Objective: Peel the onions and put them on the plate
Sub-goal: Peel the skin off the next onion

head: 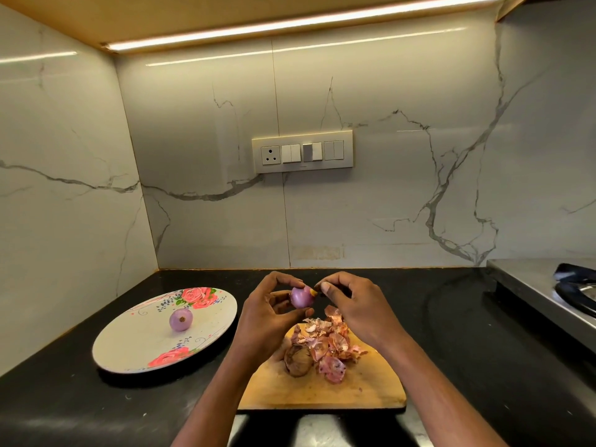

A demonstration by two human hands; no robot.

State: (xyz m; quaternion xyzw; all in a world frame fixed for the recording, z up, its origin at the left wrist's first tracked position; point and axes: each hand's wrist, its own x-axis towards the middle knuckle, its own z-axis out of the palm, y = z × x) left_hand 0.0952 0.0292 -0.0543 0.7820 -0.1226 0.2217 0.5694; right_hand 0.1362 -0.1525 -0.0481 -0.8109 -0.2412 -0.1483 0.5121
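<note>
Black countertop [451, 333], floral plate [135, 343] at left, wooden cutting board [322, 391], stove [541, 285]

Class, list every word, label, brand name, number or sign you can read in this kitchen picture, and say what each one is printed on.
None can be read.
Switch plate: a tiny mark on its lower edge, too small to read.
Plate: painted roses and swirls only, no lettering.
Cutting board: no print visible.

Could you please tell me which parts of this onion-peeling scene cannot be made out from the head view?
- Held onion: its far side is hidden by the left hand.
- Right hand: what its fingertips pinch is too small to tell.
- Unpeeled onion: partly covered by the peels.
- Stove: cut off by the right edge.
- Cutting board: left part hidden by the left forearm.
</note>
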